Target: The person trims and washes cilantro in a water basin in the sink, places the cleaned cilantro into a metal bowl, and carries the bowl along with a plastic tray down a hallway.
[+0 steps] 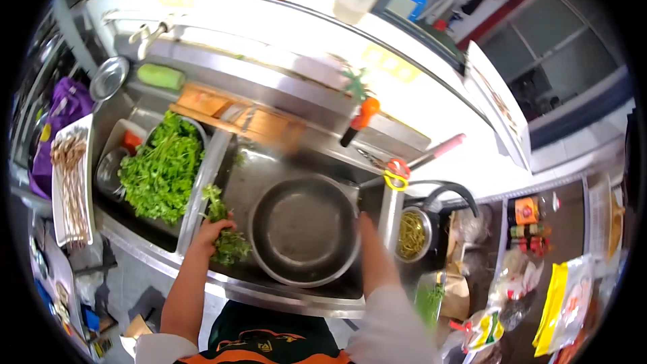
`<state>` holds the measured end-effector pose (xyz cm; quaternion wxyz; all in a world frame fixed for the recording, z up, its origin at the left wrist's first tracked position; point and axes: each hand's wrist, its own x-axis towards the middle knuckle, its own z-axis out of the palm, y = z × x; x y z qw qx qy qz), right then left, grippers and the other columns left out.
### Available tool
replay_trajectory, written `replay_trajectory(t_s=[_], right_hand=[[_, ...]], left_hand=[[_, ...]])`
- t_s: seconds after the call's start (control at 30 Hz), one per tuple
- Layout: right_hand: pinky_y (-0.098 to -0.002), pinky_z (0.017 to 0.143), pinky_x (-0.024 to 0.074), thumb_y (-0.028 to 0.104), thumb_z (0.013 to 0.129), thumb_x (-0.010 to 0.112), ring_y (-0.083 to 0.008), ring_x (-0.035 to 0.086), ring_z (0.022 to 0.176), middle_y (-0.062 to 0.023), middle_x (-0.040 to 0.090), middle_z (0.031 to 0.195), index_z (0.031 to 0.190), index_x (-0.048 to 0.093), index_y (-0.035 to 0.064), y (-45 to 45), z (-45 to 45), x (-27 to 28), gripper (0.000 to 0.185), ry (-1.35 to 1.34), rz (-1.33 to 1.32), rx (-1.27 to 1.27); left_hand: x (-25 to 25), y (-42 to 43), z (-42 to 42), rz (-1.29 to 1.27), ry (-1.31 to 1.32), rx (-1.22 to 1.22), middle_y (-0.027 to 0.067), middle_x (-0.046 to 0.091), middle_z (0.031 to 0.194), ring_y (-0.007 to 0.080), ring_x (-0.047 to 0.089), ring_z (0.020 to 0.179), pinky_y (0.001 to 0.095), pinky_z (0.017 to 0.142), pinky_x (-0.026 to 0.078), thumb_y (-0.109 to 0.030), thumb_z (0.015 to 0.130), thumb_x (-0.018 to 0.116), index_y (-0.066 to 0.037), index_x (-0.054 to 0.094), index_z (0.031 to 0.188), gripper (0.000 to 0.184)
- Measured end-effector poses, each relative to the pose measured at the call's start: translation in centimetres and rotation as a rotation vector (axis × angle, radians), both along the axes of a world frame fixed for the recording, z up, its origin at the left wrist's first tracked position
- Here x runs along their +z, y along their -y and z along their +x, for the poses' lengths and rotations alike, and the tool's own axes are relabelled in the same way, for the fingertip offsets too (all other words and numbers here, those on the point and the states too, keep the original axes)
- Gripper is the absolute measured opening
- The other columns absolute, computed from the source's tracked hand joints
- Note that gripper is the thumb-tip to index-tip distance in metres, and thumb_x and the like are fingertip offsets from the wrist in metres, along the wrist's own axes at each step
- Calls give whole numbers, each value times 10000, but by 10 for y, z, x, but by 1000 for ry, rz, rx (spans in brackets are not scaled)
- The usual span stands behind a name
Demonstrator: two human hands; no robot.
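My left hand [214, 229] is closed around a small bunch of leafy greens [231, 248] at the left side of the right sink basin [236, 168]. Leaves stick out above and below the fingers. A large round metal bowl [303, 229] sits in that basin, with only its bare bottom showing inside. At the bowl's right rim is my right hand [366, 226], blurred, so I cannot make out its fingers or whether it grips the rim. A big heap of the same kind of greens [162, 168] fills a container in the left basin.
A wooden board [222, 111] lies across the sink's back edge, beside a pale green gourd [160, 76]. An orange-handled tool [366, 113] and scissors [396, 168] lie at the back right. A pot of green strips [411, 234] stands right; a white tray [60, 189] stands left.
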<state>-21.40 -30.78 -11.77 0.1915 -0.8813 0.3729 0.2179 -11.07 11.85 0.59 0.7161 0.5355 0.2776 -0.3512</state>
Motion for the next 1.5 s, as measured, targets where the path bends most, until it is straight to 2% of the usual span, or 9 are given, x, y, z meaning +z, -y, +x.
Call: replay_trajectory(t_s=[0.4,0.47,0.57,0.8,0.9,1.07,1.17,1.3,1.5], right_hand=[[-459,732,412,267,678,589,-424,506,811,-229,553,829,874,449,21,-26,-6,76,344,336,3,135],[-446,663,419,208,659,570,-406,518,765,-230,552,763,837,466,11,-16,-6,51,285,518,176,131],[-382,604,422,155,649,561,-381,529,708,-211,542,719,839,498,-6,-38,0,81,257,712,199,135],[-342,572,417,118,660,548,-292,546,606,-177,539,660,796,498,-13,-73,13,123,195,767,214,143],[-302,522,410,67,668,525,-194,534,531,-142,522,593,746,502,2,-94,21,159,104,809,254,217],[-332,473,396,83,664,540,-246,503,455,-137,470,504,709,480,19,-109,18,199,98,687,130,282],[-384,491,398,96,662,539,-342,512,542,-174,477,549,696,430,19,-140,12,217,138,657,2,448],[-403,495,395,26,657,514,-374,468,546,-155,457,566,747,416,31,-163,8,255,133,782,-170,743],[-372,460,414,37,644,511,-278,510,548,-92,456,663,703,436,68,-161,-17,294,100,806,-275,1046]], left_hand=[[34,11,13,28,112,-58,50,550,666,177,545,610,303,514,446,-23,621,604,-80,545,875,267],[24,7,20,28,224,-74,40,552,688,167,544,623,289,534,438,-33,599,621,-84,553,869,283],[30,0,31,-58,183,-102,56,562,734,163,544,637,281,553,436,-45,598,627,-72,561,869,279],[32,-12,41,-142,175,-160,63,564,713,170,541,644,293,584,441,-43,638,596,-72,554,888,256],[27,-15,44,-109,96,-176,73,560,709,180,540,635,305,563,446,-37,628,600,-76,548,871,251],[8,-16,55,-247,151,-199,76,556,711,187,533,617,304,542,439,-51,627,594,-80,533,873,255],[23,-12,57,-267,171,-165,82,554,715,186,531,610,301,538,437,-42,641,583,-73,528,888,255],[50,-18,56,-377,156,-97,91,555,707,190,539,609,306,512,452,3,640,576,-33,531,892,259],[80,-22,45,-259,166,-9,95,560,709,205,542,601,346,523,473,-4,659,556,-36,548,892,235]])
